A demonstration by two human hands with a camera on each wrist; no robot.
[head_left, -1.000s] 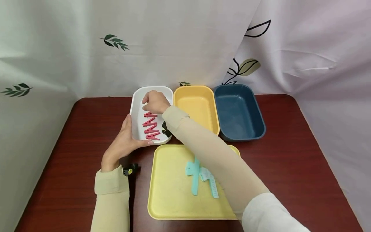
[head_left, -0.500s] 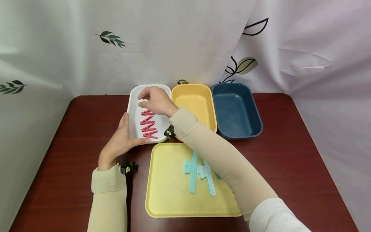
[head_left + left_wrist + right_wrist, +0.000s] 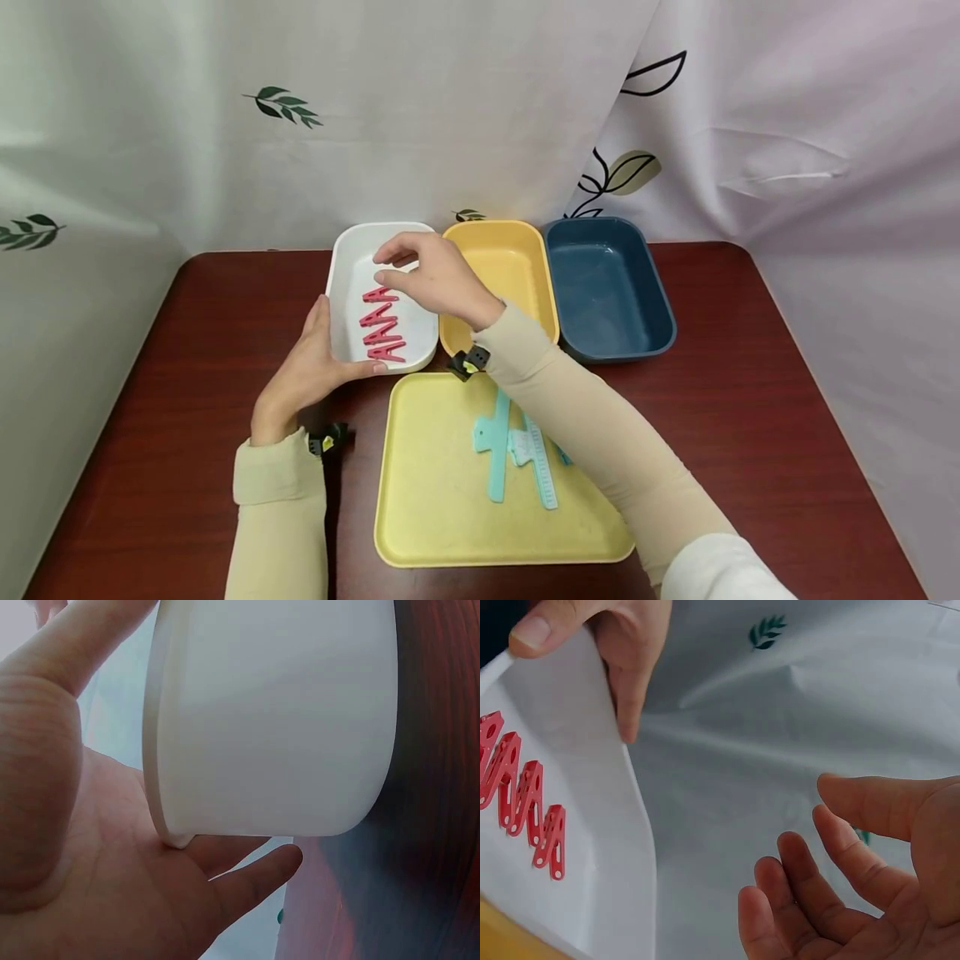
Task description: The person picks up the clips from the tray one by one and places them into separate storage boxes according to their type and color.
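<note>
Left hand: we clasp the white bin round its near-left corner.
Right hand: we hover over the bin, thumb and fingertips apart.
Red clothespins: four, rowed inside the white bin.
Teal ruler clips: on the yellow tray.

Text: none readable | teal strip: markings too small to read

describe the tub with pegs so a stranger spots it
On the red table, look beyond the yellow tray. There, the left hand grips the leftmost tub of three. Red pegs lie inside, and it is white, unlike the yellow tub and blue tub.
</note>
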